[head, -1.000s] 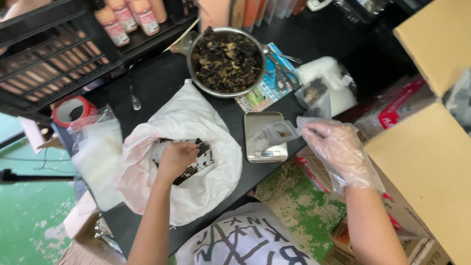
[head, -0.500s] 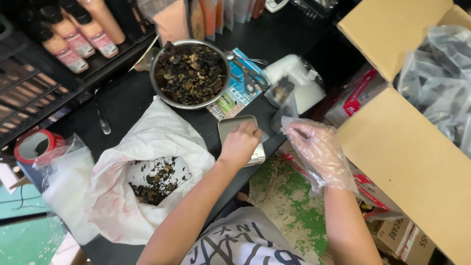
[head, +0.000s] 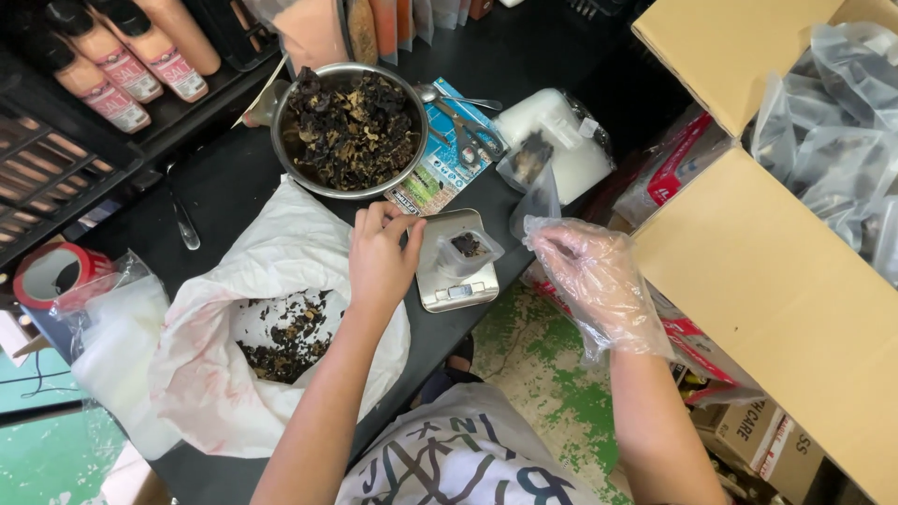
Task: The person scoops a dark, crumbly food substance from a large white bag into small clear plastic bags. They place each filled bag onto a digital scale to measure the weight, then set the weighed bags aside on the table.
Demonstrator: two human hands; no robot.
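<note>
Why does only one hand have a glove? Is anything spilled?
Only the right hand wears a clear glove; the left hand is bare beside the small scale. No spill shows on the black table.

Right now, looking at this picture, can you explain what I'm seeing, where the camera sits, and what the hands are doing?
The camera sits on a person's head and looks down at their own two hands over a black table. The bare left hand pinches something small beside a little clear bag that rests on a small silver scale. The right hand, in a loose clear plastic glove, hovers just right of the scale, holding nothing I can make out. A metal bowl and an open white bag both hold dark dried pieces. Scissors lie behind the scale, and an open cardboard box of filled bags stands at right.
</note>
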